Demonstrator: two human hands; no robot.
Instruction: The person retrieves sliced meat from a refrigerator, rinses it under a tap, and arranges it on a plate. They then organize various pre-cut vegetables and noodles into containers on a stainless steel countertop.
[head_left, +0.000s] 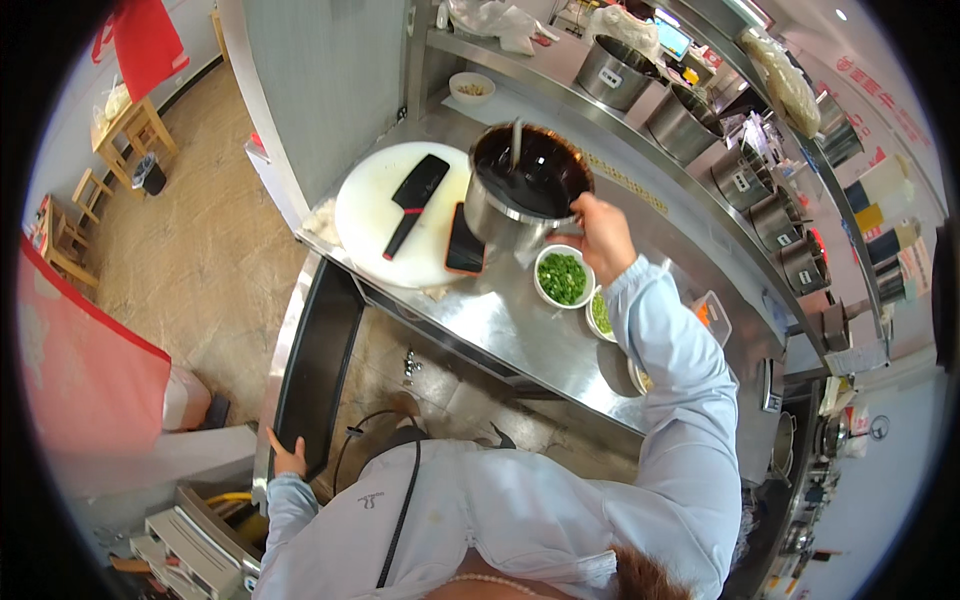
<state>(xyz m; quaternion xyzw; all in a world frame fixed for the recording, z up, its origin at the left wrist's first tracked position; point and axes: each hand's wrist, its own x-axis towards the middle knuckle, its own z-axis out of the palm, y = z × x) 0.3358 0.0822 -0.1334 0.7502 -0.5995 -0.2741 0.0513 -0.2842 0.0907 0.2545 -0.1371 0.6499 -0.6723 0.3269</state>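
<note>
My right hand (606, 236) grips the right rim of a stainless steel pot (504, 221) holding dark sauce. A ladle handle (516, 142) stands up from the sauce. Whether the pot's base touches the counter is hidden. Left of the pot, a black cleaver (421, 184) lies on a round white cutting board (360, 225), and a phone (466, 244) lies at the board's right edge. Below my right hand sits a bowl of chopped green herbs (561, 279); another bowl of chopped greens (602, 313) is partly behind my sleeve. My left hand (287, 454) holds the edge of an open under-counter door (319, 360).
Several labelled steel pots (615, 75) line the shelf above the steel counter (495, 322). A small bowl (472, 88) stands at the back, near a grey panel (330, 82). A cable (411, 495) hangs down my front. Wooden stools (94, 195) stand on the floor at left.
</note>
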